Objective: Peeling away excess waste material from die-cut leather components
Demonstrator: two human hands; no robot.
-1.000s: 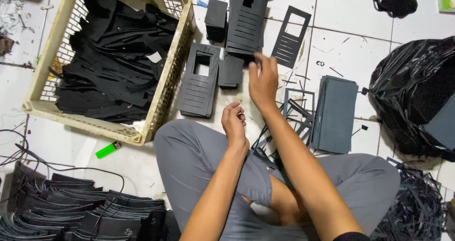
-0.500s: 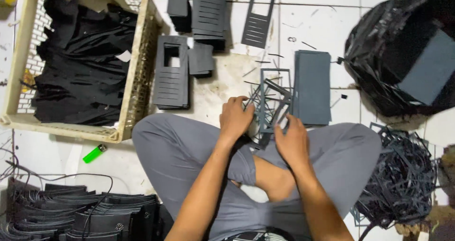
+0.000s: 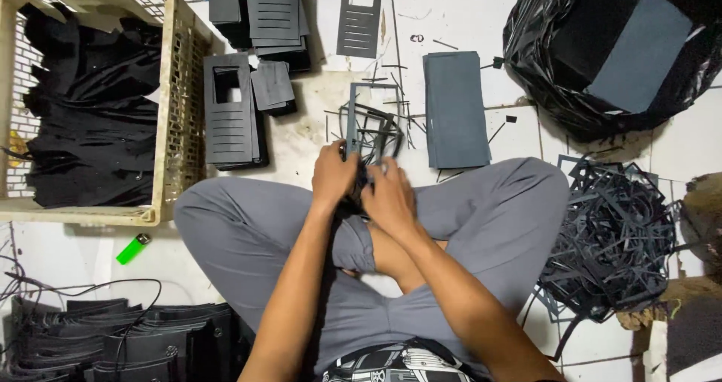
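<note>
I sit cross-legged on a white tiled floor in grey trousers. My left hand [image 3: 334,173] and my right hand [image 3: 389,195] meet just above my knees, both closed on a small dark piece [image 3: 359,180] that is mostly hidden between the fingers. Just beyond the hands lies a tangle of thin dark grey frame offcuts [image 3: 373,128]. A flat stack of dark grey sheets [image 3: 455,108] lies to the right of that tangle. A stack of slotted grey panels with a square window [image 3: 229,108] lies to the left of it.
A cream plastic crate [image 3: 174,89] full of black pieces stands at the left. More slotted panels [image 3: 274,10] lie at the top. A black plastic bag [image 3: 602,51] sits top right, a heap of offcuts [image 3: 613,235] at right, a green lighter [image 3: 133,248] and black stacks [image 3: 120,344] lower left.
My right hand has come back from the panels at the top and joined the left hand above my knees. The camera view has shifted to the right.
</note>
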